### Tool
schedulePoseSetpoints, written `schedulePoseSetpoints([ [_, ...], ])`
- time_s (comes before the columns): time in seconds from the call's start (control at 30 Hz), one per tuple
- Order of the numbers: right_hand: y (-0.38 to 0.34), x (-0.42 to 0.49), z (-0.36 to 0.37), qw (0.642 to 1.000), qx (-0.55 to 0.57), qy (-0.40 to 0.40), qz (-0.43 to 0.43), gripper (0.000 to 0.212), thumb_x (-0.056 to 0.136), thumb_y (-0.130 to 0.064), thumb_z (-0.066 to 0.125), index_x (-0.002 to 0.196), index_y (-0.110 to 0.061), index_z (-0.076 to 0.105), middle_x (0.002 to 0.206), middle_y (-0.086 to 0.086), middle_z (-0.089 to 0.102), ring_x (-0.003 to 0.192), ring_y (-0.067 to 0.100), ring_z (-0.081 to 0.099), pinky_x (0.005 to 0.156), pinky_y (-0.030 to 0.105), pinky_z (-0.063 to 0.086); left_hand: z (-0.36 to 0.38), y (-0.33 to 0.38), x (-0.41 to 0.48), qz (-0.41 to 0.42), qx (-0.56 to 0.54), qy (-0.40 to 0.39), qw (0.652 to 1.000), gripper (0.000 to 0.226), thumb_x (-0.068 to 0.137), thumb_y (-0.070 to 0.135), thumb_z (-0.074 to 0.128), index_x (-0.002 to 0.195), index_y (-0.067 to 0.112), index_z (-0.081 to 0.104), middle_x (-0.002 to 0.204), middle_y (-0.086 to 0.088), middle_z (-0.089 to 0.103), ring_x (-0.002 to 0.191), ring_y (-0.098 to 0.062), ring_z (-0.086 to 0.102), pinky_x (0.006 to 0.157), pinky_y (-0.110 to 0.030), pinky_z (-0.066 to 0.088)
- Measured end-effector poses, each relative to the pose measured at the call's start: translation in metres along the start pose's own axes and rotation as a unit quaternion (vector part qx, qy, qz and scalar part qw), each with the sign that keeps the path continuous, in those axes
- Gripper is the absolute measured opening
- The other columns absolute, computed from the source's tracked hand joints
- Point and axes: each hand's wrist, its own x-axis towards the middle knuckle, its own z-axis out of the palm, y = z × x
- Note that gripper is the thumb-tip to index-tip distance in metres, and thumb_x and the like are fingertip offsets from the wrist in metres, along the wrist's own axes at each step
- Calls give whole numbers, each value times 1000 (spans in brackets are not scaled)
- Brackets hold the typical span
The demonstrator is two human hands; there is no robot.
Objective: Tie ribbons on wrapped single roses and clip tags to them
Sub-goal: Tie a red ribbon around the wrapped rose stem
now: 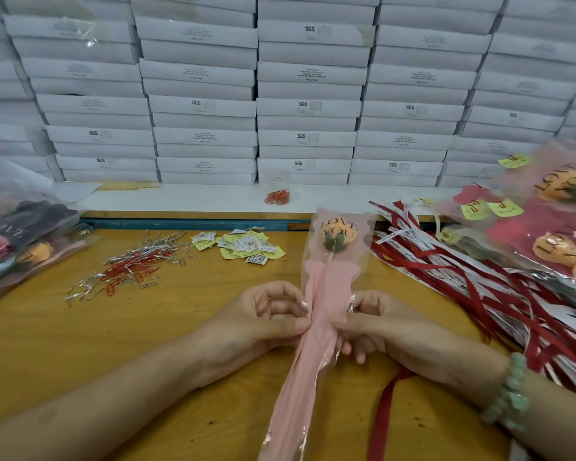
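Note:
A single orange rose in a pink and clear "LOVE YOU" sleeve [326,281] lies lengthwise on the wooden table [187,327], bloom pointing away from me. My left hand [263,321] pinches the sleeve's middle from the left. My right hand [376,327] pinches it from the right, fingers curled. A red ribbon [384,414] trails down from under my right hand toward the table's near edge.
Red and white ribbons [479,277] lie heaped at right, with wrapped roses bearing yellow tags [552,234] beyond. Paper tags [246,246] and red and silver clips [130,267] are scattered at centre left. A bag of roses [20,237] sits far left. White boxes [306,104] are stacked behind.

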Motion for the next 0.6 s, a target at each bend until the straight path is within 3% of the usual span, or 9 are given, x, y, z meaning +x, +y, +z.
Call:
schedulePoseSetpoints([
  [0.2, 0, 2, 7, 995, -89, 50, 9, 25, 88, -21, 68, 63, -21, 67, 55, -1, 56, 43, 5, 45, 41, 15, 34, 0, 0, 0, 2, 11, -3, 1000, 20, 72, -5, 71, 85, 10, 68, 81, -11, 67, 72, -19, 67, 69, -27, 59],
  [0.33, 1, 2, 7, 991, -115, 63, 33, 20, 86, -23, 69, 69, -15, 63, 51, -2, 52, 39, 7, 38, 38, 15, 30, -1, -1, 1, 7, 9, -5, 1000, 21, 72, -6, 72, 86, 10, 69, 83, -11, 67, 74, -18, 68, 70, -28, 59],
  [0.5, 2, 2, 5, 995, -89, 43, 12, 12, 83, -25, 74, 71, -27, 74, 53, -5, 56, 44, 3, 45, 41, 13, 36, -3, -1, 1, 4, 10, -6, 1000, 24, 70, 0, 78, 89, 12, 70, 88, -12, 68, 78, -19, 68, 70, -27, 58],
  [0.6, 3, 2, 0, 999, -30, 26, 9, 4, 74, -23, 78, 77, -21, 76, 64, -1, 66, 53, 3, 59, 47, 13, 46, -2, -1, 0, 4, 7, -8, 1000, 23, 69, 0, 77, 88, 12, 70, 86, -11, 68, 75, -18, 68, 69, -27, 58],
])
